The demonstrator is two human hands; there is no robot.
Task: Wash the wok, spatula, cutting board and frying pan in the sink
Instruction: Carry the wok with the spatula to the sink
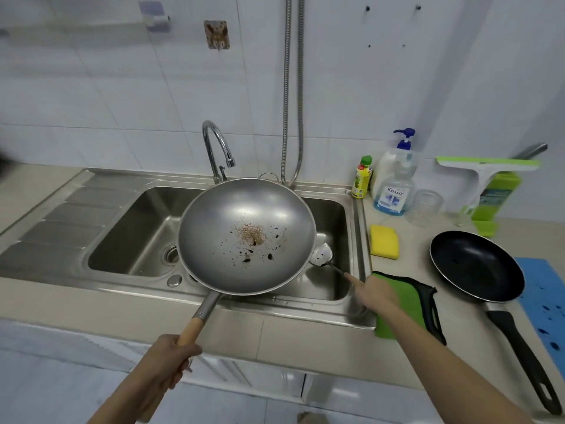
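My left hand (165, 359) grips the wooden handle of the steel wok (214, 228) and holds it level over the sink (143, 215). Brown crumbs and dark spots lie in the wok's bowl. The slotted metal spatula (323, 255) lies with its head in the sink's right part, just past the wok's rim. Its thin handle runs under the outstretched index finger of my right hand (374, 293), which holds it. The black frying pan (477, 264) sits on the counter to the right. Beside it a blue cutting board (547, 298) shows dark spots.
The faucet (218, 148) arches behind the wok. A green board with a black rim (409, 304) lies under my right wrist at the sink's edge. A yellow sponge (384, 241), soap bottles (393, 182), a glass jar (425, 206) and a green squeegee (486, 179) stand on the right counter.
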